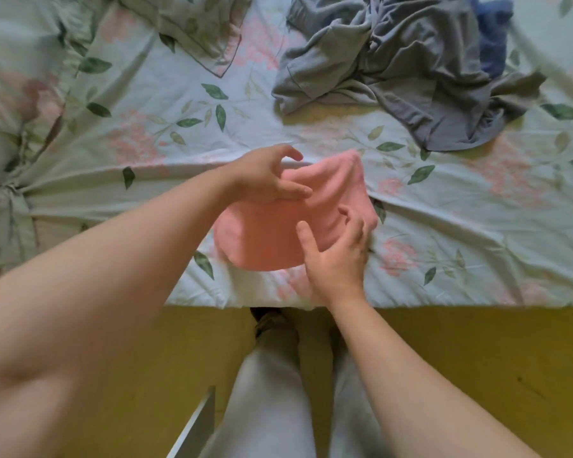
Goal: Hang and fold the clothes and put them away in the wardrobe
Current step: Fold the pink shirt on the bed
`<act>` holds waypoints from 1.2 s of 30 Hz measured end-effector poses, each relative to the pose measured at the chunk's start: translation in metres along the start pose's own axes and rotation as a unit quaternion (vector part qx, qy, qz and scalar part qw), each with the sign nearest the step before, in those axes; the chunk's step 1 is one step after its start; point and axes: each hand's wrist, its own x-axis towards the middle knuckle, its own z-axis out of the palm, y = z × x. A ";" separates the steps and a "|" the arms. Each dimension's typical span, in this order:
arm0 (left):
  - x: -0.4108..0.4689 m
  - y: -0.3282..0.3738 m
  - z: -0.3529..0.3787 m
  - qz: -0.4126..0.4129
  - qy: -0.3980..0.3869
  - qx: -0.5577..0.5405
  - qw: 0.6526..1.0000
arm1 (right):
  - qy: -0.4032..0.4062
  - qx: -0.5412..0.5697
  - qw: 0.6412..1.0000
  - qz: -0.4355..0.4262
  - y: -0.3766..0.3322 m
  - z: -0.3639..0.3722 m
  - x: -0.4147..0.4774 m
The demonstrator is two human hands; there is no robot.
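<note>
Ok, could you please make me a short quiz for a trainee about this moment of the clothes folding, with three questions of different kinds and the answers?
1. True or false: the pink cloth lies on the floral sheet, near its edge closest to the person.
2. Which garment lies crumpled beyond the pink cloth, towards the right? A) a grey garment B) a yellow towel C) a white shirt
3. Fill in: the hand nearer to the person's side of the sheet is the ___ hand.

Key: 1 true. 2 A. 3 right: the right hand is over the cloth's near side, and the left hand is at its far side.
</note>
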 end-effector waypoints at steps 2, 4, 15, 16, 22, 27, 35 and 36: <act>-0.036 0.037 -0.010 0.024 0.023 -0.027 0.999 | -0.071 -0.026 0.995 -0.064 -0.038 -0.038 -0.010; -0.070 0.073 -0.023 0.038 0.045 -0.067 0.996 | -0.138 -0.051 0.986 -0.084 -0.071 -0.073 -0.017; -0.223 0.212 -0.086 0.182 -0.039 -0.107 0.977 | -0.055 -0.075 0.973 -0.209 -0.172 -0.249 -0.044; -0.230 0.214 -0.086 0.187 -0.029 -0.114 0.975 | -0.040 -0.074 0.972 -0.219 -0.177 -0.260 -0.045; -0.245 0.196 -0.066 0.130 0.074 0.066 0.987 | -0.024 -0.080 0.953 -0.292 -0.197 -0.313 -0.046; -0.240 0.202 -0.058 0.186 0.176 0.068 0.964 | -0.043 -0.074 0.932 -0.352 -0.214 -0.355 -0.049; -0.240 0.259 -0.090 0.271 0.200 0.234 0.912 | -0.071 -0.036 0.910 -0.406 -0.223 -0.407 -0.052; -0.241 0.268 -0.091 0.279 0.188 0.228 0.914 | -0.067 -0.027 0.906 -0.418 -0.222 -0.412 -0.051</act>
